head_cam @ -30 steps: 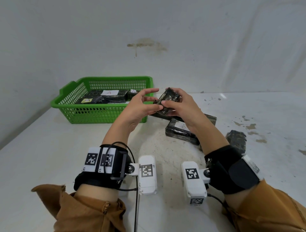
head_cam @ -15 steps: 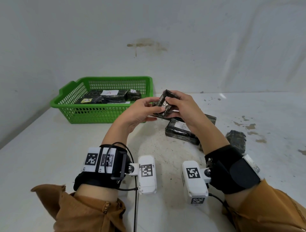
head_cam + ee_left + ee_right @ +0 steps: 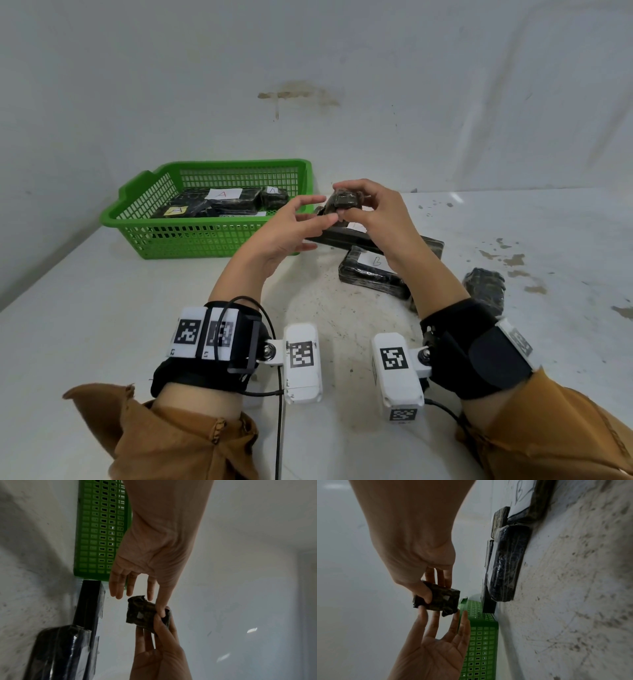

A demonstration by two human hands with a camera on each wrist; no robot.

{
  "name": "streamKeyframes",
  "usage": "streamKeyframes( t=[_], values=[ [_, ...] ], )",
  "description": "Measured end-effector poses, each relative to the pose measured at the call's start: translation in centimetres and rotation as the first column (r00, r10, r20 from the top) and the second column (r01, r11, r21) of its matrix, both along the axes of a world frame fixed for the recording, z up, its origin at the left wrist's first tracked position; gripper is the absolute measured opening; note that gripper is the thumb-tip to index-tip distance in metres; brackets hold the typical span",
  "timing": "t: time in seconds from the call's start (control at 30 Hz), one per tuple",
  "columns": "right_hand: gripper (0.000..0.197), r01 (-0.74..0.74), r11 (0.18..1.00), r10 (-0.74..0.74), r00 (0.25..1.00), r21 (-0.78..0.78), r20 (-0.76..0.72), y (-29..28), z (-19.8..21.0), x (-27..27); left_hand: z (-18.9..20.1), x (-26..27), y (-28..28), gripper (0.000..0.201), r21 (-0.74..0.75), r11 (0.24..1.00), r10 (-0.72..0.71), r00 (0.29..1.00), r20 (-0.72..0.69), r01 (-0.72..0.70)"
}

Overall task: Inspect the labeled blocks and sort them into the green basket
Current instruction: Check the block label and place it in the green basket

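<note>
My right hand point(image 3: 347, 209) pinches a small dark wrapped block point(image 3: 344, 200) in the air, just right of the green basket point(image 3: 212, 236). In the right wrist view my right hand point(image 3: 435, 590) has its thumb and fingers round the block point(image 3: 443, 600), which shows a small pale patch. My left hand point(image 3: 317, 214) lies with straight fingers beside the block, only the thumb tip touching it. The left wrist view shows the block point(image 3: 144, 615) below the spread left fingers point(image 3: 118, 588). The basket holds several dark blocks, two with white "A" labels point(image 3: 222, 194).
On the white table lie a long black block point(image 3: 346, 238), a wrapped block labelled "B" point(image 3: 371, 272) and a small dark block point(image 3: 486, 284) further right. The basket point(image 3: 101, 534) stands at the back left near the wall. Stains mark the table's right side.
The small block has been turned between the hands and lifted slightly. My left fingers have straightened off it, and the right hand now carries it alone.
</note>
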State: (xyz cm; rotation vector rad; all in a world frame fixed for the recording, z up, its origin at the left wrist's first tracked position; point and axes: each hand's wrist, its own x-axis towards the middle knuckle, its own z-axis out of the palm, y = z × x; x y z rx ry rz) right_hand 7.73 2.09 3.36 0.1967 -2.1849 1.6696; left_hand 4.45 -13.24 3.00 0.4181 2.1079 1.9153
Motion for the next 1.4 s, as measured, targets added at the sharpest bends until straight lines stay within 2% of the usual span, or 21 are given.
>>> streamKeyframes(
  t=[0.13, 0.2, 0.3, 0.43, 0.57, 0.67, 0.77, 0.9, 1.03, 1.1, 1.2, 1.3, 1.4],
  values=[
    [0.038, -0.023, 0.999, 0.024, 0.999, 0.032, -0.021, -0.1, 0.1, 0.3, 0.3, 0.2, 0.4, 0.031, 0.146, 0.989, -0.018, 0.998, 0.055, 0.01],
    [0.042, -0.119, 0.993, 0.119, 0.993, 0.014, 0.002, -0.2, 0.2, 0.5, 0.3, 0.3, 0.5, 0.025, 0.211, 0.977, -0.004, 0.999, 0.054, -0.008],
    [0.05, -0.24, 0.968, 0.245, 0.967, -0.07, 0.066, -0.2, 0.3, 0.6, 0.3, 0.1, 0.3, 0.027, 0.248, 0.968, 0.029, 0.999, 0.034, -0.036],
    [0.04, -0.158, 0.974, 0.175, 0.979, -0.16, 0.103, -0.2, 0.1, -0.1, 0.7, 0.2, 0.2, 0.02, 0.262, 0.964, 0.04, 0.999, 0.02, -0.043],
    [0.022, -0.069, 0.976, 0.092, 0.991, -0.208, 0.098, -0.3, -0.4, -0.5, 0.6, 0.5, 0.4, 0.025, 0.145, 0.988, 0.052, 0.998, -0.023, -0.048],
    [0.019, -0.031, 0.978, 0.049, 0.995, -0.204, 0.082, -0.3, -0.4, -0.6, 0.6, 0.7, 0.6, 0.028, 0.078, 0.996, 0.054, 0.997, -0.056, -0.05],
    [0.025, -0.037, 0.983, 0.05, 0.996, -0.178, 0.074, -0.1, -0.4, -0.5, 0.6, 0.7, 0.7, 0.028, 0.048, 0.996, 0.081, 0.992, -0.095, -0.077],
    [0.03, -0.113, 0.973, 0.135, 0.986, -0.202, 0.099, 0.1, -0.3, -0.4, 0.7, 0.7, 0.5, 0.029, 0.043, 0.995, 0.094, 0.99, -0.108, -0.089],
    [0.031, -0.075, 0.973, 0.09, 0.994, -0.218, 0.058, 0.0, -0.1, -0.2, 0.6, 0.7, 0.6, 0.034, 0.052, 0.996, 0.077, 0.993, -0.087, -0.072],
    [0.036, -0.106, 0.97, 0.113, 0.993, -0.22, 0.022, 0.1, 0.0, 0.0, 0.6, 0.7, 0.7, 0.044, 0.094, 0.995, 0.042, 0.998, -0.052, -0.037],
    [0.055, -0.157, 0.962, 0.161, 0.987, -0.223, 0.002, 0.4, 0.3, 0.2, 0.8, 0.8, 0.9, 0.053, 0.229, 0.973, -0.002, 1.0, -0.006, 0.003],
    [0.072, -0.226, 0.949, 0.231, 0.973, -0.22, -0.001, 0.7, 0.4, 0.2, 1.1, 0.7, 0.9, 0.053, 0.323, 0.944, 0.073, 0.997, 0.004, -0.071],
    [0.077, -0.253, 0.948, 0.266, 0.963, -0.193, 0.046, 0.8, 0.5, 0.3, 0.9, 0.5, 0.5, 0.043, 0.341, 0.931, 0.153, 0.987, -0.039, -0.131]
  ],
)
